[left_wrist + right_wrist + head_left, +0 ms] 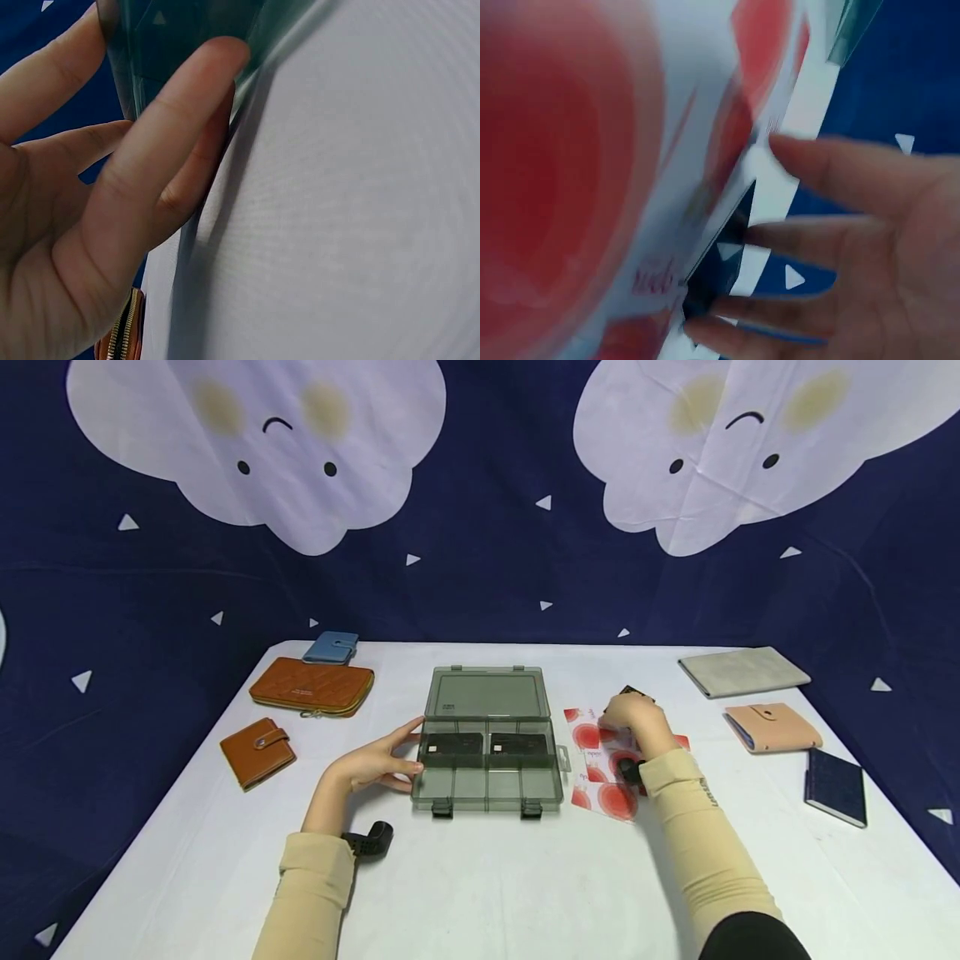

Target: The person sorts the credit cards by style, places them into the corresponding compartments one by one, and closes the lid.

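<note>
Smoky-grey plastic is what I see first from the head view: an organiser box (pixel 487 760) lies open mid-tabletop (pixel 480 877), lid back, two dark cards (pixel 483 745) side by side in its middle row. My left hand (pixel 375 766) rests against the box's left wall with straight fingers. My right hand (pixel 633 720) sits just right of the box, over a white sheet with red circles (pixel 600 768), pinching a dark card (pixel 636 693) whose corner pokes out behind the knuckles. Toward the far left corner lie a tan quilted wallet (pixel 311 686), a small blue wallet (pixel 331 647) and, nearer, a brown snap wallet (pixel 257 752). Along the right edge sit a grey pouch (pixel 742 670), a peach wallet (pixel 772 727) and a navy booklet (pixel 836 787).

Left wrist view: straight fingers (pixel 176 112) press the box wall (pixel 180 37); a zip edge is cut off at the bottom.

Right wrist view: blurred red circles (pixel 562 180) fill the left; fingers (pixel 840 169) spread, and I cannot make out the grip here.
</note>
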A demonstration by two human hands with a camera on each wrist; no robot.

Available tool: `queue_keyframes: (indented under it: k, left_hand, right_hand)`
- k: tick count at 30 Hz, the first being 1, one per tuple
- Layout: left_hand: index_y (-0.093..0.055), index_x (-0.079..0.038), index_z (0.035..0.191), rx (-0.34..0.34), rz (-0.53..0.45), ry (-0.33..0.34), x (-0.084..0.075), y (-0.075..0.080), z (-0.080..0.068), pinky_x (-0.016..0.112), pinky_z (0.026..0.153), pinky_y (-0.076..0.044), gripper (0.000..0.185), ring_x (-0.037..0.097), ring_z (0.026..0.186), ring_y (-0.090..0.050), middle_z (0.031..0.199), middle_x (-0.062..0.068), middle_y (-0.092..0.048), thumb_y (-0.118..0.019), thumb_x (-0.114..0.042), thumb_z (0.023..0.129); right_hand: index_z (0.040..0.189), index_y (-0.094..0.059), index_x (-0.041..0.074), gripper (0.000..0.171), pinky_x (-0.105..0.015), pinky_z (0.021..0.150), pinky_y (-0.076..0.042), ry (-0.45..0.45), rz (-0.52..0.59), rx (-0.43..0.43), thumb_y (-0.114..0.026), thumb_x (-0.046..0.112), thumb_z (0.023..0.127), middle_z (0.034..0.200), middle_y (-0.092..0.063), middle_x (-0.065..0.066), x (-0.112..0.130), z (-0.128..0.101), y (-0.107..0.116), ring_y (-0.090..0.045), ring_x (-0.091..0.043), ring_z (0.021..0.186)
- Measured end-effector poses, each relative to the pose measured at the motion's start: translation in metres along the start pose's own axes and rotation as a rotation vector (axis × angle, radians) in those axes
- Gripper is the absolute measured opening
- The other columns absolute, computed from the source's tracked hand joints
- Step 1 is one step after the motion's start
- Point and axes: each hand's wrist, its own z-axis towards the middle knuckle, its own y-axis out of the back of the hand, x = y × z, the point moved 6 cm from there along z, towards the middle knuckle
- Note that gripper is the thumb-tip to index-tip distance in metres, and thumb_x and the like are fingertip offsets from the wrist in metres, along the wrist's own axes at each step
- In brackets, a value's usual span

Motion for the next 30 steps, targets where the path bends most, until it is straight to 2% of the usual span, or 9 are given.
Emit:
queue_keyframes:
  k: [3,6,10,13,17,22,24,26,30]
  left_hand:
    - [0.001,-0.018,0.15,0.002,-0.001,-0.004,0.0,-0.001,-0.001,0.037,0.075,-0.055,0.09,0.018,0.083,-0.058,0.151,0.023,-0.001,-0.061,-0.003,0.087]
    - [0.0,-0.019,0.15,-0.001,-0.004,-0.004,0.0,-0.001,-0.001,0.037,0.075,-0.055,0.09,0.019,0.083,-0.058,0.151,0.023,-0.002,-0.061,-0.003,0.087]
    - [0.0,-0.02,0.15,-0.001,-0.006,-0.004,0.001,0.0,-0.001,0.037,0.075,-0.055,0.09,0.019,0.083,-0.058,0.151,0.022,-0.002,-0.062,-0.003,0.087]
    - [-0.001,-0.021,0.15,-0.003,-0.008,-0.001,0.001,-0.001,0.0,0.037,0.075,-0.055,0.09,0.018,0.083,-0.058,0.151,0.022,-0.002,-0.062,-0.004,0.086]
    - [-0.001,-0.02,0.15,-0.005,-0.006,-0.002,0.001,0.0,0.0,0.036,0.075,-0.055,0.09,0.018,0.084,-0.058,0.151,0.022,-0.002,-0.062,-0.004,0.086]
    - [-0.001,-0.021,0.15,-0.004,-0.013,0.002,0.001,-0.001,0.0,0.036,0.075,-0.055,0.09,0.018,0.083,-0.058,0.152,0.021,-0.002,-0.061,-0.003,0.087]
    - [-0.001,-0.02,0.15,-0.003,-0.011,0.001,0.001,-0.001,0.0,0.037,0.075,-0.055,0.089,0.018,0.083,-0.058,0.152,0.022,-0.002,-0.061,-0.003,0.087]
    - [0.0,-0.02,0.15,-0.004,-0.01,-0.001,0.001,0.0,-0.001,0.037,0.075,-0.055,0.089,0.019,0.082,-0.058,0.151,0.022,-0.002,-0.061,-0.003,0.087]
    - [0.0,-0.02,0.15,-0.005,-0.01,0.0,0.001,0.0,-0.001,0.037,0.075,-0.055,0.089,0.018,0.083,-0.058,0.152,0.022,-0.001,-0.06,-0.002,0.087]
  right_hand:
    - [0.089,-0.059,-0.004,0.025,-0.036,0.066,-0.045,0.147,0.047,0.019,-0.054,0.021,0.084,0.084,-0.057,-0.016,-0.001,0.006,-0.002,-0.05,-0.027,0.076]
    - [0.09,-0.055,-0.004,0.021,-0.03,0.063,-0.04,0.237,0.162,0.011,-0.055,0.017,0.086,0.084,-0.054,-0.012,-0.007,0.012,-0.001,-0.047,-0.022,0.075]
    - [0.093,-0.056,-0.008,0.019,-0.031,0.069,-0.041,0.301,0.291,-0.034,-0.056,0.01,0.086,0.088,-0.056,-0.015,-0.019,0.016,0.005,-0.048,-0.024,0.081]
    - [0.097,-0.054,-0.011,0.021,-0.037,0.076,-0.043,0.314,0.359,-0.081,-0.058,0.004,0.083,0.094,-0.055,-0.021,-0.027,0.019,0.01,-0.049,-0.029,0.087]
    - [0.11,-0.047,-0.011,0.039,-0.048,0.088,-0.04,0.206,0.353,-0.124,-0.063,0.009,0.08,0.11,-0.049,-0.031,-0.04,0.023,0.012,-0.046,-0.039,0.1]
    - [0.121,-0.035,-0.014,0.061,-0.053,0.095,-0.037,-0.023,0.325,-0.068,-0.066,0.02,0.08,0.121,-0.04,-0.036,-0.055,0.028,0.004,-0.041,-0.046,0.111]
    - [0.122,-0.033,-0.017,0.065,-0.052,0.096,-0.037,-0.061,0.34,-0.049,-0.066,0.02,0.08,0.119,-0.039,-0.035,-0.058,0.03,0.002,-0.042,-0.044,0.109]
    - [0.118,-0.04,-0.02,0.062,-0.049,0.094,-0.04,-0.071,0.33,-0.042,-0.067,0.02,0.08,0.11,-0.045,-0.031,-0.058,0.032,0.002,-0.045,-0.039,0.101]
    - [0.108,-0.053,-0.016,0.054,-0.049,0.089,-0.042,-0.095,0.26,-0.055,-0.069,0.025,0.078,0.099,-0.05,-0.027,-0.059,0.033,0.005,-0.046,-0.036,0.093]
